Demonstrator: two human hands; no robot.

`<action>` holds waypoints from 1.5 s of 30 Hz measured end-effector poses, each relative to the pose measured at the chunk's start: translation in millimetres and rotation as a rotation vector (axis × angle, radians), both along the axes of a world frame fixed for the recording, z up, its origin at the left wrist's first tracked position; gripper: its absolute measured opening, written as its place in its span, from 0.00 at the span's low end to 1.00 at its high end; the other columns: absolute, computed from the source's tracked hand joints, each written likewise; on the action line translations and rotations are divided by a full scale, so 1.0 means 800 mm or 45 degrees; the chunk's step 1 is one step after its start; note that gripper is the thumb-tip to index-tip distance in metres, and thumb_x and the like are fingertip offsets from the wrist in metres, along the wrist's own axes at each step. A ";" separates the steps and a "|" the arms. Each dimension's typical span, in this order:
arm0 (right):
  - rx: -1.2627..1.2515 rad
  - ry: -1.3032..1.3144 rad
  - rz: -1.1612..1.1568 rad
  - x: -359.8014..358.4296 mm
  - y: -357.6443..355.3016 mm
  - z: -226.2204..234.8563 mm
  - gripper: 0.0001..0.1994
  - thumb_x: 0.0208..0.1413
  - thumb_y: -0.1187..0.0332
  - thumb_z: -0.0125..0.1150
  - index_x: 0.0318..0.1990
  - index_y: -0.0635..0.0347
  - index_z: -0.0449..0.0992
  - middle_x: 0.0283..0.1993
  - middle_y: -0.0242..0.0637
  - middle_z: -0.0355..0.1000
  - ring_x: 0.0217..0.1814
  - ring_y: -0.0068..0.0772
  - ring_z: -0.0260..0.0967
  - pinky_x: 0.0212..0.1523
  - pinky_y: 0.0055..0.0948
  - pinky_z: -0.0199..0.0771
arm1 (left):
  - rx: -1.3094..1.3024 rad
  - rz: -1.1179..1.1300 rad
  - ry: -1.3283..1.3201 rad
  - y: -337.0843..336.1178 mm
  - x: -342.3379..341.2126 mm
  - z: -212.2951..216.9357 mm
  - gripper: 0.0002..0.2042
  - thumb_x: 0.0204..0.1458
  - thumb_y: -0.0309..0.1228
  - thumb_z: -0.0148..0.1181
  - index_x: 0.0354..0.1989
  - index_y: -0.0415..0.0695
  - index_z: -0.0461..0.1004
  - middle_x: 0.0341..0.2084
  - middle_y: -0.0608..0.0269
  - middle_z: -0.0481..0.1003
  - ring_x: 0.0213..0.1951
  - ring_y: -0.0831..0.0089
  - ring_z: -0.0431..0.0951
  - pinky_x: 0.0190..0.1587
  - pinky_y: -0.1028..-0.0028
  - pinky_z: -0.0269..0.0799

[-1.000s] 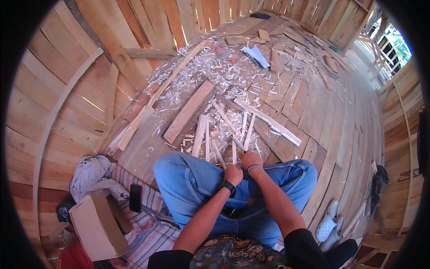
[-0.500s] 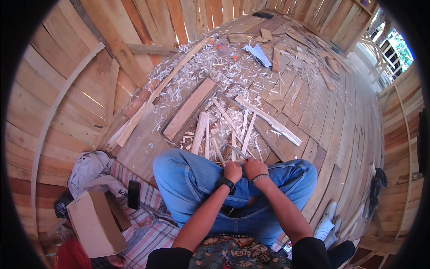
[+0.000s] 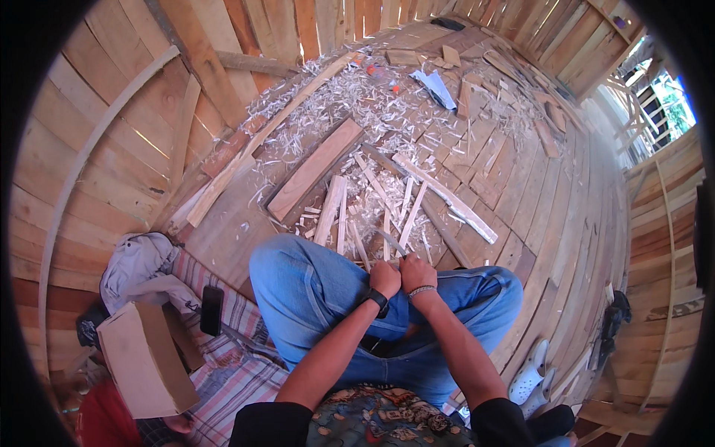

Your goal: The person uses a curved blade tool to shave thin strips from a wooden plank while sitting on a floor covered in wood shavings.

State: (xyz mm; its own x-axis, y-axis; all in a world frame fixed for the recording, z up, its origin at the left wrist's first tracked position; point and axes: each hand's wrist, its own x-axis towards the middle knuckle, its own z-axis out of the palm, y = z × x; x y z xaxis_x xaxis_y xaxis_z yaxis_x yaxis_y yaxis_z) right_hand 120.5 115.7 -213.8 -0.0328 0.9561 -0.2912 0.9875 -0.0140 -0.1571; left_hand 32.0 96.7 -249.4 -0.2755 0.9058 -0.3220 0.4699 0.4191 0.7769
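Observation:
My left hand [image 3: 384,279], with a black watch on its wrist, is closed on a thin wooden strip [image 3: 360,244] that sticks out away from me. Right beside it, my right hand [image 3: 418,274] is closed around a knife; its narrow grey blade [image 3: 390,242] points forward and to the left. The fists almost touch, between my bent knees. The knife's handle is hidden in the fist. Several pale wooden strips [image 3: 413,216] lie on the shavings [image 3: 365,205] just beyond my hands.
A thick plank [image 3: 316,170] and a long pale board [image 3: 447,197] lie on the floor ahead. On the striped cloth [image 3: 231,391] at left are a cardboard box [image 3: 145,361], a phone [image 3: 211,311] and a grey garment [image 3: 138,268]. Light clogs [image 3: 530,372] stand at right.
Both hands have shifted slightly left in the picture and stay close together. The knife blade has shifted slightly up and left. The whole view has turned a little.

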 end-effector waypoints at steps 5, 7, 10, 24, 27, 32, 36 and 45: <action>0.001 -0.018 -0.010 -0.006 0.008 -0.011 0.18 0.58 0.52 0.47 0.36 0.61 0.69 0.31 0.51 0.75 0.35 0.54 0.75 0.36 0.47 0.75 | -0.003 0.032 -0.016 0.000 -0.002 0.006 0.14 0.50 0.30 0.47 0.24 0.31 0.75 0.25 0.36 0.74 0.33 0.43 0.76 0.38 0.53 0.72; 0.002 -0.019 -0.014 -0.005 0.009 -0.013 0.18 0.58 0.52 0.47 0.36 0.61 0.69 0.32 0.51 0.75 0.35 0.54 0.75 0.36 0.47 0.75 | -0.011 0.025 -0.042 0.000 -0.002 0.011 0.14 0.50 0.30 0.47 0.24 0.32 0.76 0.26 0.36 0.74 0.33 0.43 0.76 0.38 0.53 0.72; 0.003 -0.024 -0.008 -0.007 0.011 -0.017 0.19 0.58 0.52 0.47 0.36 0.62 0.69 0.32 0.51 0.75 0.35 0.54 0.74 0.37 0.47 0.75 | -0.030 0.054 -0.046 0.003 -0.002 0.005 0.14 0.50 0.30 0.47 0.24 0.32 0.76 0.26 0.36 0.74 0.33 0.44 0.76 0.38 0.54 0.72; -0.024 0.024 0.031 -0.004 -0.003 0.001 0.19 0.59 0.53 0.47 0.36 0.64 0.71 0.33 0.52 0.75 0.37 0.54 0.74 0.36 0.47 0.75 | 0.045 0.091 -0.090 -0.001 -0.002 0.002 0.15 0.50 0.31 0.47 0.21 0.31 0.75 0.23 0.35 0.74 0.31 0.43 0.76 0.36 0.53 0.71; -0.014 0.022 -0.010 -0.004 0.003 -0.011 0.19 0.58 0.53 0.47 0.36 0.63 0.71 0.33 0.52 0.75 0.37 0.54 0.75 0.36 0.47 0.76 | 0.024 0.081 -0.089 0.000 -0.002 0.002 0.15 0.49 0.30 0.48 0.21 0.31 0.75 0.23 0.35 0.73 0.31 0.43 0.76 0.37 0.53 0.71; -0.038 0.003 -0.076 -0.003 0.023 -0.035 0.19 0.58 0.52 0.47 0.35 0.63 0.72 0.33 0.53 0.75 0.36 0.55 0.74 0.37 0.46 0.76 | -0.035 -0.050 -0.077 -0.004 -0.004 0.020 0.17 0.52 0.33 0.47 0.27 0.27 0.72 0.25 0.31 0.73 0.34 0.41 0.76 0.38 0.53 0.72; -0.019 0.019 -0.046 -0.005 0.032 -0.045 0.18 0.58 0.55 0.47 0.36 0.63 0.72 0.34 0.52 0.75 0.38 0.54 0.75 0.38 0.46 0.76 | -0.048 -0.010 -0.103 -0.004 -0.002 0.002 0.17 0.52 0.33 0.46 0.27 0.28 0.73 0.26 0.32 0.73 0.33 0.41 0.76 0.38 0.52 0.72; 0.043 -0.048 0.067 -0.010 0.060 -0.052 0.18 0.59 0.57 0.46 0.34 0.64 0.75 0.35 0.52 0.75 0.37 0.52 0.75 0.37 0.43 0.77 | -0.036 -0.020 -0.112 -0.003 0.000 0.006 0.17 0.52 0.33 0.46 0.26 0.30 0.75 0.26 0.33 0.73 0.34 0.41 0.75 0.39 0.51 0.71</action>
